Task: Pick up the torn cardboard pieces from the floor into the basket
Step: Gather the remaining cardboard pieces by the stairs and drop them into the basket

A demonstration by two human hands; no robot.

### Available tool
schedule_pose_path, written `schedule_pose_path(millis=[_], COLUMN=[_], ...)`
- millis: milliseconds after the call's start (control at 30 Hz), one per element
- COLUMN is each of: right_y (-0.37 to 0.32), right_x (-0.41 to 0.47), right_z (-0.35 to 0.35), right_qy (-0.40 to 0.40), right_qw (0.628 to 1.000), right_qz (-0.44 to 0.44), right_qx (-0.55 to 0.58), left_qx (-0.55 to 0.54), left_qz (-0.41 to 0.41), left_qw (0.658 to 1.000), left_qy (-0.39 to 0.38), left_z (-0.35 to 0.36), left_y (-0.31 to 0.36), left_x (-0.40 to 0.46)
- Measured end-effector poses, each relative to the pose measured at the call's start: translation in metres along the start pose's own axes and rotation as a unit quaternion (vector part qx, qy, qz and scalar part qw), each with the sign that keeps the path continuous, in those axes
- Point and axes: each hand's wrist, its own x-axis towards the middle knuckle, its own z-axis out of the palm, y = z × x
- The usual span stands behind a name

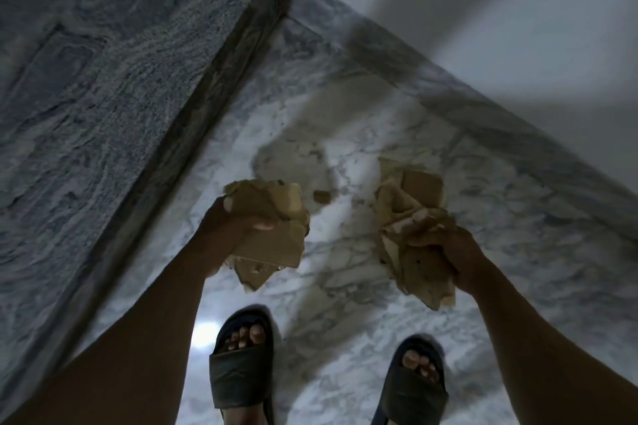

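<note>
Left hand (221, 235) and right hand (459, 259) each clutch torn cardboard (one scrap (322, 197) lies beyond).

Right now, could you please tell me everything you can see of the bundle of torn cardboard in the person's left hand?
The left-hand cardboard bundle is several tan, ragged-edged torn pieces bunched together, creased and overlapping. One flatter, roughly rectangular piece faces the camera, with smaller scraps sticking out above and below it. The left hand grips it from its left side, thumb curled over the front. It is held above the marble floor, not touching it, ahead of the person's sandalled feet.
</note>
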Motion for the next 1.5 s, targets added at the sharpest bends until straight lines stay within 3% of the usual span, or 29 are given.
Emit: schedule_pose_path(millis=[100, 200, 267, 400, 867, 1067, 1233, 1500], right_y=[0.006, 0.011, 0.012, 0.016, 0.018, 0.034, 0.043, 0.041], right_x=[-0.006, -0.003, -0.001, 0.006, 0.015, 0.014, 0.015, 0.008], right_z=[0.003, 0.009, 0.013, 0.014, 0.009, 0.011, 0.010, 0.003], right_qy=[0.021, 0.038, 0.029, 0.020, -0.003, -0.010, 0.000, 0.010], right_qw=[0.998, 0.992, 0.991, 0.994, 0.995, 0.994, 0.994, 0.993], right_qz=[-0.003, -0.012, -0.010, -0.012, -0.009, 0.003, 0.015, 0.002], right_qx=[0.062, 0.117, 0.128, 0.111, 0.096, 0.106, 0.110, 0.116], left_qx=[0.165, 0.335, 0.403, 0.395, 0.467, 0.407, 0.396, 0.363], left_qz=[0.007, 0.062, 0.076, 0.062, 0.089, 0.106, 0.126, 0.071], left_qw=[0.986, 0.933, 0.903, 0.914, 0.878, 0.906, 0.909, 0.927], left_qy=[-0.031, -0.117, -0.129, -0.072, -0.058, -0.039, -0.029, -0.064], left_z=[0.024, 0.065, 0.092, 0.118, 0.120, 0.119, 0.118, 0.108], left_y=[0.026, 0.035, 0.032, 0.019, 0.022, 0.008, 0.008, 0.012], left_x=[-0.003, -0.004, -0.001, 0.010, 0.030, 0.020, 0.020, 0.027])
